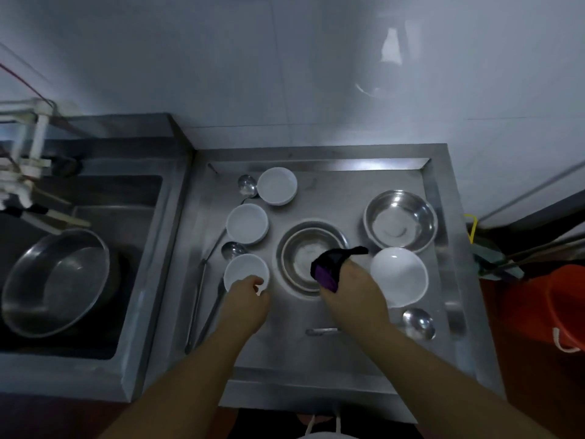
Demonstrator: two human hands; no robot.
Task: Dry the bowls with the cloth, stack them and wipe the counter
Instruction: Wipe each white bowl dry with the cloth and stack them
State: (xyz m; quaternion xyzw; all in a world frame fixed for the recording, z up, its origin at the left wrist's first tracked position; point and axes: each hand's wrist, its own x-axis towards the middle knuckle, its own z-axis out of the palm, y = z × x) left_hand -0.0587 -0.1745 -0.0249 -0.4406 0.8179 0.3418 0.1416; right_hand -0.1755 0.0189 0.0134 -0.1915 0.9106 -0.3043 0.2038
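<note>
On a steel table (348, 353), the left hand (245, 301) pinches the near rim of a small white bowl (245, 269); the right hand's (351, 296) grip bunches a black-and-purple cloth (329, 264) over a round steel bowl (300, 251).

Sink (95, 312) at left, holding a large steel basin (57, 282) tilted against its wall. White tap fittings (30, 160) above the sink's far corner. Long-handled ladles (202, 299) lie along the left side of the drainboard; another ladle (418, 323) lies near the front right. Orange bucket (550, 308) stands on the floor at right. Grey tiled wall (285, 58) behind.
</note>
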